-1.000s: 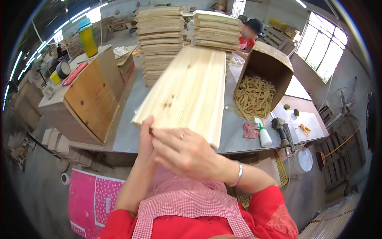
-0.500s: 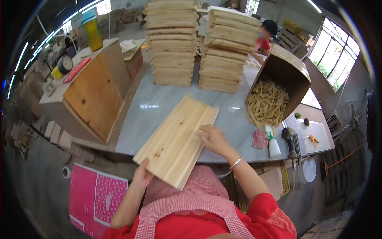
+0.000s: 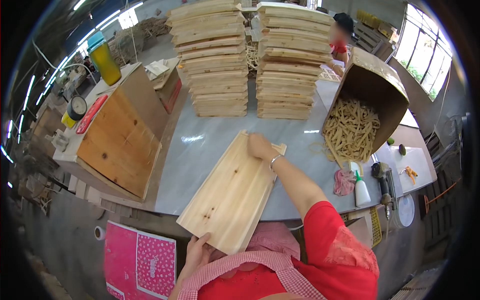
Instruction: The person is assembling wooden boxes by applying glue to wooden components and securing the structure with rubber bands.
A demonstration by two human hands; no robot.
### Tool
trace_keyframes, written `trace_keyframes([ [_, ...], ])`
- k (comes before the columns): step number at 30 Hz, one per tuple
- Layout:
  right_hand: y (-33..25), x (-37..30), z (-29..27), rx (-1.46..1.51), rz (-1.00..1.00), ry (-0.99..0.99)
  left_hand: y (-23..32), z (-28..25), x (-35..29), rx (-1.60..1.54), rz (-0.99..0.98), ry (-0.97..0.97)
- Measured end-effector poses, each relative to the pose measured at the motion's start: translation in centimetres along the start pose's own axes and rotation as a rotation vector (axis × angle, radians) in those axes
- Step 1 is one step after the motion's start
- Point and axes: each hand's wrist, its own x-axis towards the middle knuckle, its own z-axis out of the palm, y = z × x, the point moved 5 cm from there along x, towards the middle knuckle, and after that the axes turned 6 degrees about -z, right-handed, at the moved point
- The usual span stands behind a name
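A pale wooden board [image 3: 227, 195] with a few dark knots lies slanted over the front of the table, its near end toward my apron. My left hand [image 3: 199, 251] grips the near left edge, thumb on top and fingers under it. At the far end, my right hand [image 3: 260, 146] is closed over a narrow wooden strip [image 3: 279, 148] that runs along the edge. The strip's ends show on either side of that hand; the fingertips themselves are hidden.
Two tall stacks of wooden pieces [image 3: 215, 65] [image 3: 287, 65] stand behind the board. To the right are a tipped cardboard box [image 3: 385, 75] of thin wooden strips [image 3: 352, 127], a pink cloth [image 3: 344, 182], a white bottle [image 3: 361, 192] and a power tool [image 3: 384, 185]. A wooden cabinet [image 3: 122, 145] flanks the left; another person [image 3: 342, 42] works behind.
My right hand has moved from the board's right edge to its far end. My left hand keeps its hold at the near edge. The view has shifted slightly.
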Motion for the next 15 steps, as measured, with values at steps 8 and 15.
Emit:
trace_keyframes([
  [8,-8.3,-1.7,-5.8,0.183,-0.098,0.275,0.5,-0.8,-5.0,0.018,0.099,-0.115],
  [15,-10.5,-0.3,-11.9,0.561,-0.300,0.623,5.6,-1.3,-9.6,0.339,0.788,0.238],
])
